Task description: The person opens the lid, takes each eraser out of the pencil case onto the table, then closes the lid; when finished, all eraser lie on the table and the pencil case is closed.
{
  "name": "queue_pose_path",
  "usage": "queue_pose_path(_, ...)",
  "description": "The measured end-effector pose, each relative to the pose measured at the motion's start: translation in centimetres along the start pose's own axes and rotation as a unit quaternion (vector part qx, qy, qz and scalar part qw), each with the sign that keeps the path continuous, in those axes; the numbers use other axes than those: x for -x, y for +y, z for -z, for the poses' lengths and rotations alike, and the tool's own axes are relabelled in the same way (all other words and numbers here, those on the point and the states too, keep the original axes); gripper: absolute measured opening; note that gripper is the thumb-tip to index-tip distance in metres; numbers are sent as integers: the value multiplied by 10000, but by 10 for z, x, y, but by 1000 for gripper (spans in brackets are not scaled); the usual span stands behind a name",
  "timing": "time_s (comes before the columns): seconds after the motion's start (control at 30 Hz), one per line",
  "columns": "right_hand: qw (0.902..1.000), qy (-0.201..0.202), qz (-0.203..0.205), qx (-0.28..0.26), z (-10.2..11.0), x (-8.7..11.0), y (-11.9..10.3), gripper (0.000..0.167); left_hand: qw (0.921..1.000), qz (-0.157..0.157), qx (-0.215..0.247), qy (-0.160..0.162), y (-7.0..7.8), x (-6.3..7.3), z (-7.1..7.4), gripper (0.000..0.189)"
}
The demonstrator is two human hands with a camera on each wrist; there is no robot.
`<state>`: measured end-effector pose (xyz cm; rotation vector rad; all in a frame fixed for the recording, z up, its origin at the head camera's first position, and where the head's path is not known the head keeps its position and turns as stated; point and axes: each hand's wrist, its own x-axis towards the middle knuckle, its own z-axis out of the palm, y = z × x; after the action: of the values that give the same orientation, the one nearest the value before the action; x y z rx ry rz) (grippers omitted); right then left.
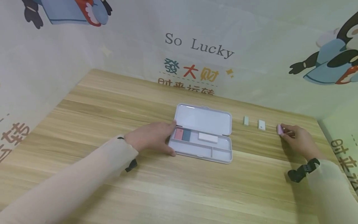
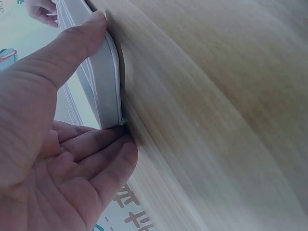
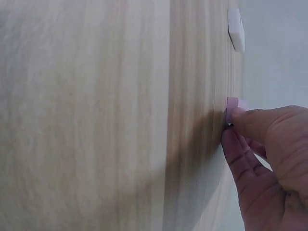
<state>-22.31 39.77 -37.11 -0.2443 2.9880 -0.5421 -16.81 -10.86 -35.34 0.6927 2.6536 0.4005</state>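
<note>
An open white pencil case lies on the table, lid folded back. Inside its rear compartment are a pink eraser, a dark blue-grey eraser and a white eraser. My left hand grips the case's left end, thumb at one corner and fingers at the other; the left wrist view shows them against the case's side. Far to the right, my right hand pinches a light purple eraser between thumb and fingers, low at the table surface.
Left of the right hand, a white eraser with a small mark and a pale green eraser stand in a row on the wooden table. A printed cloth walls the table's back and sides.
</note>
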Motion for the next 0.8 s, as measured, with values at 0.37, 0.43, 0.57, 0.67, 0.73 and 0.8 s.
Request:
queue_pose_path(0.37, 9996, 133, 158, 186, -1, 1, 0, 44, 10000, 1, -26, -17, 0, 0, 0, 113)
queue_pose_path(0.43, 9996, 142, 140, 198, -2, 0, 0, 44, 10000, 18, -8, -13, 0, 0, 0, 113)
queue_pose_path(0.57, 9996, 172, 150, 171, -3, 0, 0, 44, 10000, 6, -24, 16, 0, 0, -1, 114)
queue_pose_path(0.67, 9994, 204, 201, 184, -5, 0, 1, 43, 10000, -4, -31, 24, -1, -1, -1, 113)
queue_pose_path(0.73, 9995, 185, 203, 185, -5, 0, 0, 44, 10000, -4, -28, 28, -1, -1, -2, 113)
queue_pose_path(0.8, 9992, 211, 263, 213, -5, 0, 0, 43, 10000, 13, -15, 24, -1, -2, -2, 113)
